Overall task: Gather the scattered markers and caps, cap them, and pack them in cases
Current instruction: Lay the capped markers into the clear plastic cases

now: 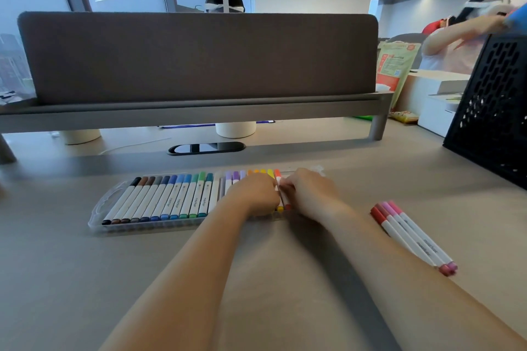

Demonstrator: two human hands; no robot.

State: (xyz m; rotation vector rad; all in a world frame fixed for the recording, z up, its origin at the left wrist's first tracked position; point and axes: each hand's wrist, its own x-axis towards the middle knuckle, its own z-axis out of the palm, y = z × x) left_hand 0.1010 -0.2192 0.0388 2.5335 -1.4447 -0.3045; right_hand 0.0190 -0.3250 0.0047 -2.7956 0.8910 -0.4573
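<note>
At mid-frame my left hand (253, 194) and right hand (309, 194) both curl their fingers onto the orange marker (277, 175), pinching it over the right end of the clear case (95, 218). I should line it up parallel with its yellow neighbours and press both ends down evenly until it sits level. The four pink and red markers (413, 236) lie at lower right, well apart.

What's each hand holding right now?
Left hand: fingers curled on the orange marker in the case.
Right hand: fingers pinching the same marker.
</note>
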